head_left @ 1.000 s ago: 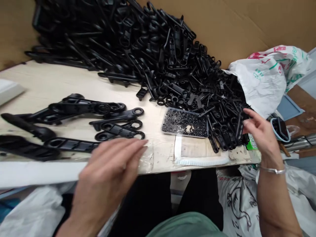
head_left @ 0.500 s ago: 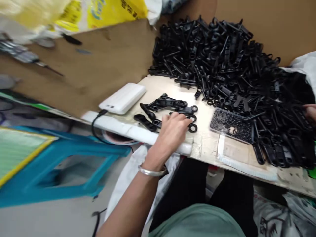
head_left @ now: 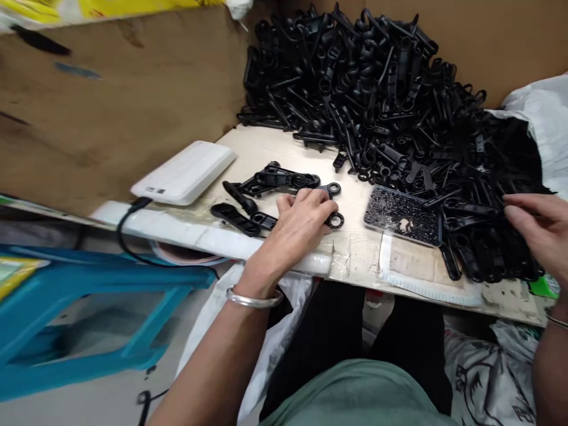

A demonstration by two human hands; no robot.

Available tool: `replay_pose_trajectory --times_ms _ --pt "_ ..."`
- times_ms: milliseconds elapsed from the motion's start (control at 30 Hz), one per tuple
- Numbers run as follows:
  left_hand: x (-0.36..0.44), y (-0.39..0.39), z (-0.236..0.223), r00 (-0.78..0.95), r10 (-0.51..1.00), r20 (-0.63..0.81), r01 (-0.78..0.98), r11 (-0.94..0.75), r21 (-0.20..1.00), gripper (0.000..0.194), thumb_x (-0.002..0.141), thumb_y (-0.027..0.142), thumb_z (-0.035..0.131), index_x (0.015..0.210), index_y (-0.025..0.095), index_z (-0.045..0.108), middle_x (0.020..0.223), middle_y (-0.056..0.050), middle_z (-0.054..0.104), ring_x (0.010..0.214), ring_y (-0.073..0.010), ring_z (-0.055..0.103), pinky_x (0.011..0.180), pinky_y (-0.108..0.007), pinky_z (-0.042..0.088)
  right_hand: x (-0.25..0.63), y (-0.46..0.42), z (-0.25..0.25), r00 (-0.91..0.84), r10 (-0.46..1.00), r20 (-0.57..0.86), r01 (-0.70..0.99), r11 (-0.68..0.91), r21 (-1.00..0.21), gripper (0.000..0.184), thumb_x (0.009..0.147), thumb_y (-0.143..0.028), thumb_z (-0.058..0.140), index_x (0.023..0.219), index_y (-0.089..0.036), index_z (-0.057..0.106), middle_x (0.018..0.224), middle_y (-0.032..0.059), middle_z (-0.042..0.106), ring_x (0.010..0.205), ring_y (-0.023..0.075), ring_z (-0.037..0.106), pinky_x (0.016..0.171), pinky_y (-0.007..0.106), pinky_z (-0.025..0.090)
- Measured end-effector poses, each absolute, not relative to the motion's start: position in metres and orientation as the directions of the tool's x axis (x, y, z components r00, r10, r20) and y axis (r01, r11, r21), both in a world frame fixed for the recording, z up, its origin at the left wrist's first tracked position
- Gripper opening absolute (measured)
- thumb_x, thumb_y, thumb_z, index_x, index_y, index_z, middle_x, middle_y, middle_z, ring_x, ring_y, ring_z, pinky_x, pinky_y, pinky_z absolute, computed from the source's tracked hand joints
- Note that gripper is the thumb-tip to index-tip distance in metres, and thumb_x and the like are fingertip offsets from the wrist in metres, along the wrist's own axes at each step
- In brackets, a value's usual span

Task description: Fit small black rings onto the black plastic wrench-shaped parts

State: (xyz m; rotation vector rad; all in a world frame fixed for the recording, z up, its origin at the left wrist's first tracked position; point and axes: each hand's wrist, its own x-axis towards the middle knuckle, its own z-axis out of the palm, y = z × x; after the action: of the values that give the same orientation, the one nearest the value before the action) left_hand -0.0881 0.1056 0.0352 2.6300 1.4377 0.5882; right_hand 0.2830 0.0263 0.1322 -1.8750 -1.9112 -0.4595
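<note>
My left hand (head_left: 299, 228) lies over a small group of black plastic parts at the table's front, its fingers curled down on one. A ringed end (head_left: 335, 220) of a black plastic part sticks out beside the fingertips; the rest is hidden beneath the hand. More black handle-like parts (head_left: 284, 177) lie just behind and to the left. At the right, my right hand (head_left: 544, 228) hovers beside a row of black parts (head_left: 481, 251), thumb and forefinger stretched out slightly apart. Nothing shows between them. A shallow clear box (head_left: 402, 216) of tiny black pieces sits between the hands.
A large heap of black parts (head_left: 355, 89) rises against the cardboard wall (head_left: 133, 112). At left are a white power bank (head_left: 186, 171) with a black cable and a white padded edge (head_left: 208, 236). A blue plastic stool (head_left: 102, 290) stands below.
My right hand has come further into view from the right edge, near the row of parts. My left hand stays over the small group. The view has shifted to the right.
</note>
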Motion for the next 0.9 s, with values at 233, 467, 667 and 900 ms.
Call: replay_pose_trajectory --times_ms 233,467,667,900 --pt "-0.075 0.100 0.038 0.372 0.766 0.525 0.734 -0.588 0.338 0.020 0.090 0.017 0.055 0.109 0.021 0.057 0.107 -0.008 0.068 0.101 -0.0259 0.060 0.091 -0.045 0.031 0.276 0.011 0.121 0.053 0.820 0.570 0.968 0.099 -0.233 0.017 0.088 -0.027 0.061 0.099 -0.023 0.073 0.100 0.0074 0.071 0.089 0.0210 0.067 0.079 0.032 0.052" --pt "-0.028 0.062 0.035 0.666 0.609 0.431 0.545 -0.792 0.276 0.023 0.086 0.023 0.065 0.108 0.016 0.059 0.093 -0.007 0.066 0.081 -0.0212 0.060 0.073 -0.034 0.042 0.231 0.015 0.103 -0.092 0.929 0.360 0.906 0.228 -0.357 0.016 0.091 -0.026 0.059 0.098 -0.021 0.073 0.095 0.0040 0.072 0.082 0.0198 0.068 0.079 0.032 0.052" --pt "-0.021 0.053 0.025 0.686 0.675 0.273 0.527 -0.719 0.454 0.024 0.084 0.015 0.066 0.106 0.017 0.059 0.101 -0.008 0.064 0.096 -0.0235 0.060 0.082 -0.036 0.049 0.191 0.064 0.077 -0.263 0.965 0.012 0.936 0.258 -0.242 0.020 0.092 -0.014 0.054 0.097 -0.019 0.073 0.095 0.0057 0.071 0.089 0.0201 0.066 0.080 0.029 0.047" --pt "-0.032 0.055 0.029 0.677 0.696 0.239 0.459 -0.652 0.603 0.024 0.084 0.003 0.060 0.104 0.016 0.062 0.102 -0.007 0.066 0.097 -0.0215 0.062 0.087 -0.035 0.052 0.178 0.086 0.071 -0.263 0.960 -0.100 0.963 0.255 -0.089 0.014 0.090 -0.013 0.056 0.091 -0.021 0.067 0.094 0.0030 0.067 0.087 0.0191 0.061 0.071 0.027 0.039"
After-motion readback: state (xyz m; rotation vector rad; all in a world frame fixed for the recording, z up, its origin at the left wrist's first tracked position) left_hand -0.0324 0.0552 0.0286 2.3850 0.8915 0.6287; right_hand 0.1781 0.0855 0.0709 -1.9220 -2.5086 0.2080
